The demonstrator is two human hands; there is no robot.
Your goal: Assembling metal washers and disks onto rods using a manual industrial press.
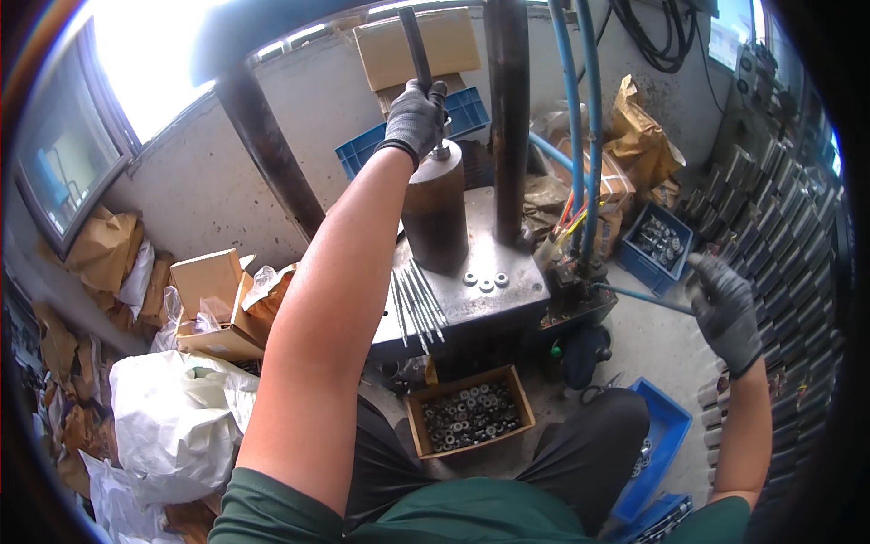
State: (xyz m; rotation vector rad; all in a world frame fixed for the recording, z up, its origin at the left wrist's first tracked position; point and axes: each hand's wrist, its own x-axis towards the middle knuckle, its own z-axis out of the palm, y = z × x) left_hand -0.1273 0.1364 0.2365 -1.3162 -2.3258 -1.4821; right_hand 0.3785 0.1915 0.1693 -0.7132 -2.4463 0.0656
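- Head view: the left hand (pixel 415 120) is gripping a dark bar (pixel 414 43) above a steel cylinder (pixel 435 216), which is standing toward the metal table (pixel 521 274)'s left edge, behind thin rods (pixel 417 306).
- The right hand (pixel 725 308) is hanging half-curled near a blue hose (pixel 643 298); whether it is grasping anything, I cannot tell.
- The bar is looking stiff, fairly heavy, possibly slick; its lower shaft is offering the steadiest hold.

The head camera looks steeply down and forward from above the wearer's knees (pixel 598 431), near at the bottom of the frame. Its wide view (a fisheye, dark at the corners) takes in the left hand (pixel 417 122) at upper centre, the right hand (pixel 728 313) at right, and the wall (pixel 186 186) farther off toward the top.
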